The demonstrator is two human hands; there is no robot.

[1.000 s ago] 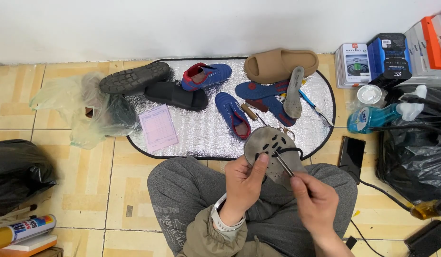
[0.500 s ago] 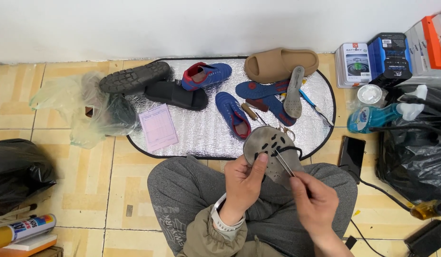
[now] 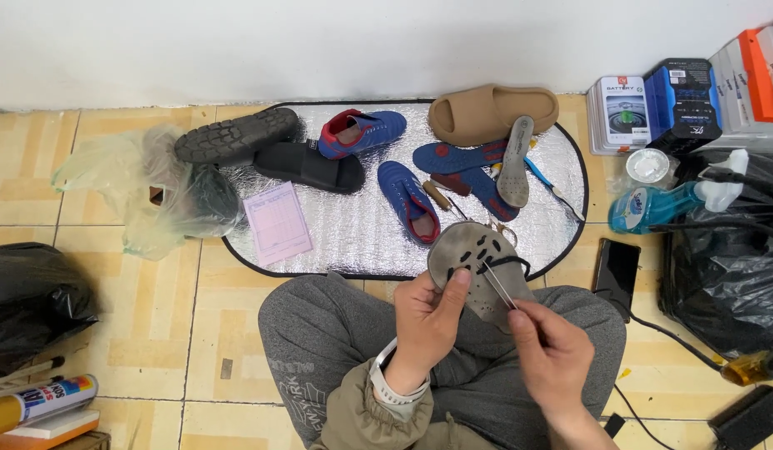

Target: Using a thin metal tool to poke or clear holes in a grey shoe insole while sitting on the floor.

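My left hand point(image 3: 426, 321) grips a grey perforated insole point(image 3: 480, 268) above my lap, thumb pressed on its face. A black thread loops across the insole. My right hand point(image 3: 547, 354) pinches a thin metal needle tool point(image 3: 496, 285), whose tip touches the insole. I sit cross-legged in grey trousers at the near edge of a silver mat point(image 3: 336, 233).
On the mat lie a blue shoe point(image 3: 410, 200), a blue-and-red shoe point(image 3: 361, 132), a tan slide point(image 3: 491, 112), a black slide point(image 3: 310, 168), a black sole point(image 3: 235, 135) and a pink pad point(image 3: 277, 223). A phone point(image 3: 617, 268), spray bottle point(image 3: 663, 204), boxes and black bags flank me.
My right hand has shifted the needle slightly along the insole. The insole and left hand have barely moved.
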